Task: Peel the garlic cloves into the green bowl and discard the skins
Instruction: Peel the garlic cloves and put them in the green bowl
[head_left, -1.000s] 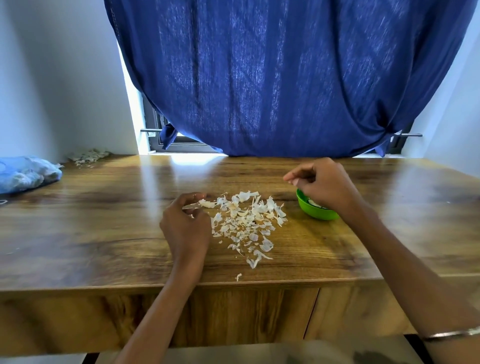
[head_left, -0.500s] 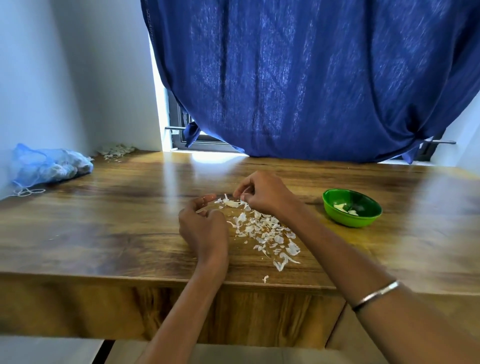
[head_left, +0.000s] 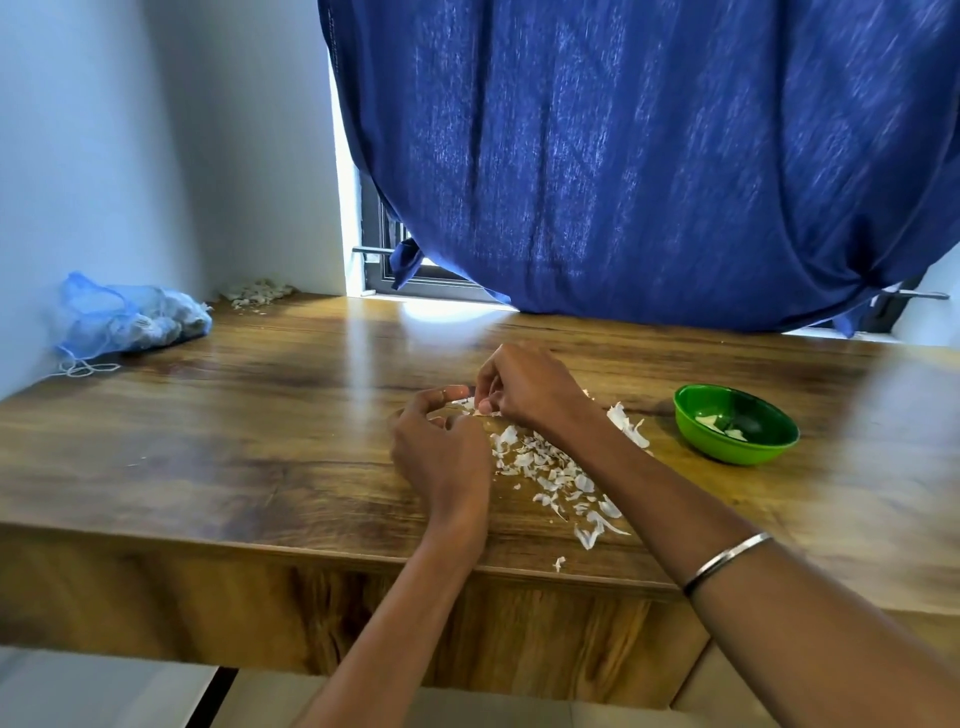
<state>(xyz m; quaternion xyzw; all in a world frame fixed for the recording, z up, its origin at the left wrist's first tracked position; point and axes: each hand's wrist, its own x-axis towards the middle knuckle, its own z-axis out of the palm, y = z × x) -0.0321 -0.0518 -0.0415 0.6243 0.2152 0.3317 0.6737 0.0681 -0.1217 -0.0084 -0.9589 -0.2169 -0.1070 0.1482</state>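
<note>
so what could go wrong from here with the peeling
1. The skin pile runs right up to the table edge, with one flake at the lip, and the right forearm lies across the pile; it could sweep skins onto the floor.
2. Both hands, left and right, work over the pile, not the green bowl, so a slipped clove may land among skins.

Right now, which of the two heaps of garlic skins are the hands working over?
The near heap of skins, scattered mid-table under the right hand and beside the left hand; the far heap lies untouched in the back corner.
</note>
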